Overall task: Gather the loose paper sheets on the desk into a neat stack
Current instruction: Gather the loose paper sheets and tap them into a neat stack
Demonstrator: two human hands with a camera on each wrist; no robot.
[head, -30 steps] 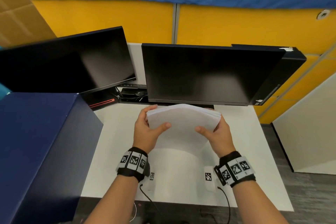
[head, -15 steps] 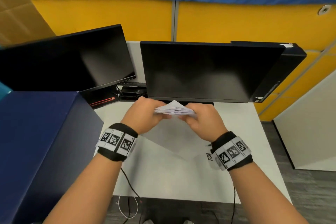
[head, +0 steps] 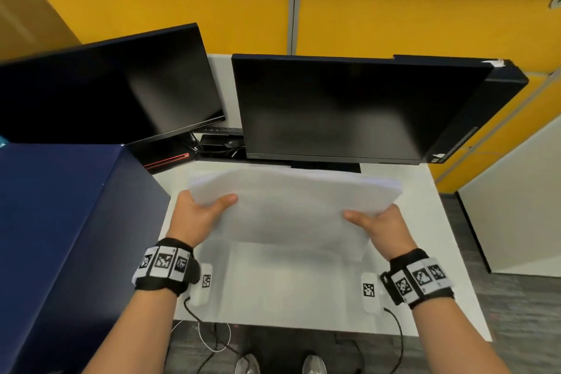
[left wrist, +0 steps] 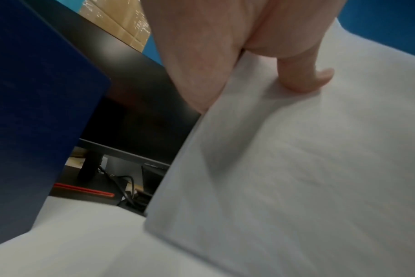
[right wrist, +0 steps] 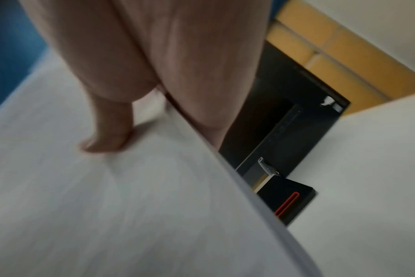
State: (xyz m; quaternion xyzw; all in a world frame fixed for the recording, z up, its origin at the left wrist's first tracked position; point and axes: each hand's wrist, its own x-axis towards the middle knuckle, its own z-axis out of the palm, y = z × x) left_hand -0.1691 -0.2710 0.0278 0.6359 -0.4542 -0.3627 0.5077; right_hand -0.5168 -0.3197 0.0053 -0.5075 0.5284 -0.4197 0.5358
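Two dark monitors at rear, navy box at left, yellow partition behind

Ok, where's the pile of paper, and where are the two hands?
paper stack (head: pixel 285 209), head view, middle of the top sheet.
left hand (head: pixel 197 215), head view, back of the hand.
right hand (head: pixel 385 228), head view, back of the hand.

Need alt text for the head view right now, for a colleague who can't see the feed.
Both hands, left hand and right hand, hold a paper stack by its side edges, thumbs on top, above a white desk. Two dark monitors stand behind.
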